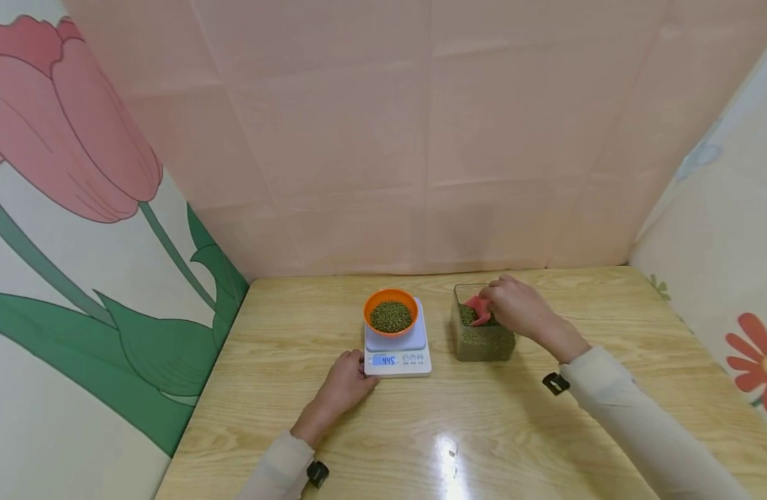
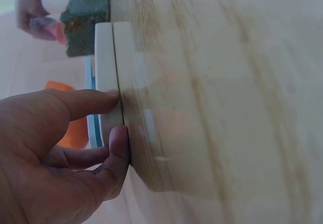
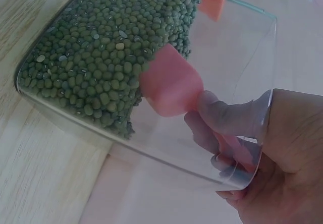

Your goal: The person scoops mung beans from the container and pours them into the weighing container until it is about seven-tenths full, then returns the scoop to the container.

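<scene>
A pink scoop [image 3: 169, 82] is held by its handle in my right hand [image 1: 517, 305], its head dug into the mung beans [image 3: 101, 57]. The beans fill the lower part of a clear square container [image 1: 483, 347], and my fingers reach inside its opening. To its left stands a white kitchen scale [image 1: 397, 361] with a lit display showing 445. On its platform sits an orange bowl [image 1: 366, 305] with mung beans inside. My left hand [image 1: 342, 385] rests at the scale's front left corner, thumb and fingertips touching its edge in the left wrist view.
The wooden table [image 1: 283, 319] runs back to a pink covered wall [image 1: 358, 139]. A small dark fragment lies near the light reflection at the table's front. Painted walls with flowers border the left and right sides.
</scene>
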The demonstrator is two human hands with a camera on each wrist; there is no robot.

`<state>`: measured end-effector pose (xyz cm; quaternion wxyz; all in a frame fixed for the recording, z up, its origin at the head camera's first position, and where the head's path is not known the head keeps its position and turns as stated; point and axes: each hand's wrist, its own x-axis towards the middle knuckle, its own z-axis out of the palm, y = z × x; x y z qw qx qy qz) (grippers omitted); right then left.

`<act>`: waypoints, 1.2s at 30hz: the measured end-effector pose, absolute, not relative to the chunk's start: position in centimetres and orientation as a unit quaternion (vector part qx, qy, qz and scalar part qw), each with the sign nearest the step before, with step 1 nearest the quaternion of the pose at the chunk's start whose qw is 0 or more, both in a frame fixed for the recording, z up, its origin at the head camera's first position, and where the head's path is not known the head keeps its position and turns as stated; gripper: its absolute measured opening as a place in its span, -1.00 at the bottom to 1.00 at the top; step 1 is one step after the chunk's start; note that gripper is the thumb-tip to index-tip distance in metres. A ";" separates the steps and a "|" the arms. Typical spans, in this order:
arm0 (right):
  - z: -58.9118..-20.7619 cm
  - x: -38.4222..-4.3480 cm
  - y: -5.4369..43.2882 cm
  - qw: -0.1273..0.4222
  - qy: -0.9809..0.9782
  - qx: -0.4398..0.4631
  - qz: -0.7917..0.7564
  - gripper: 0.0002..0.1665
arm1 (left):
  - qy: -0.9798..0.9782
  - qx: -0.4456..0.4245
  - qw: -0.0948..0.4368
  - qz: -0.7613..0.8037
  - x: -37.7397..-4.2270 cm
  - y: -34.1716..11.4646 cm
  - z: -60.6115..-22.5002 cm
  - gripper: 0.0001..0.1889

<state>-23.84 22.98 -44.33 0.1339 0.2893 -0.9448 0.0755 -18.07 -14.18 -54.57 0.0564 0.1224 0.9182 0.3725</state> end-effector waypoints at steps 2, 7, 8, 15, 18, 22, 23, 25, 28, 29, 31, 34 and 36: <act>-44.4 -24.0 22.9 0.134 -0.944 0.292 0.074 -0.76 | 0.919 0.122 0.055 0.371 -18.1 -14.2 -54.6 -0.60; -44.6 -24.4 22.8 0.122 -0.943 0.299 0.075 -0.78 | 0.920 0.123 0.053 0.369 -18.2 -14.2 -54.7 -0.61; -44.6 -24.5 22.8 0.120 -0.943 0.301 0.077 -0.79 | 0.920 0.124 0.053 0.369 -18.2 -14.2 -54.7 -0.60; -44.7 -24.6 22.8 0.105 -0.943 0.304 0.086 -0.85 | 0.919 0.124 0.055 0.369 -18.2 -14.2 -54.7 -0.59; -44.7 -24.6 22.8 0.101 -0.944 0.302 0.088 -0.83 | 0.919 0.126 0.054 0.371 -18.3 -14.3 -54.7 -0.59; -44.7 -24.6 22.9 0.097 -0.944 0.299 0.096 -0.82 | 0.918 0.125 0.057 0.373 -18.3 -14.3 -54.8 -0.60; -44.7 -24.6 22.9 0.097 -0.944 0.298 0.098 -0.81 | 0.918 0.126 0.056 0.373 -18.3 -14.3 -54.8 -0.60; -44.7 -24.7 22.9 0.095 -0.944 0.297 0.103 -0.80 | 0.918 0.124 0.057 0.373 -18.3 -14.3 -54.8 -0.60; -44.7 -24.7 23.0 0.092 -0.945 0.296 0.106 -0.79 | 0.918 0.126 0.057 0.372 -18.3 -14.2 -54.8 -0.60; -44.8 -24.7 23.0 0.090 -0.945 0.295 0.107 -0.79 | 0.918 0.125 0.058 0.372 -18.2 -14.2 -54.8 -0.60; -44.8 -24.7 23.1 0.086 -0.946 0.293 0.109 -0.78 | 0.918 0.123 0.061 0.373 -18.2 -14.2 -54.8 -0.59; -44.8 -24.8 23.2 0.077 -0.948 0.289 0.111 -0.77 | 0.917 0.119 0.065 0.375 -18.2 -14.2 -54.7 -0.58; -44.7 -24.7 23.2 0.071 -0.949 0.286 0.113 -0.76 | 0.917 0.121 0.064 0.376 -18.2 -14.2 -54.7 -0.58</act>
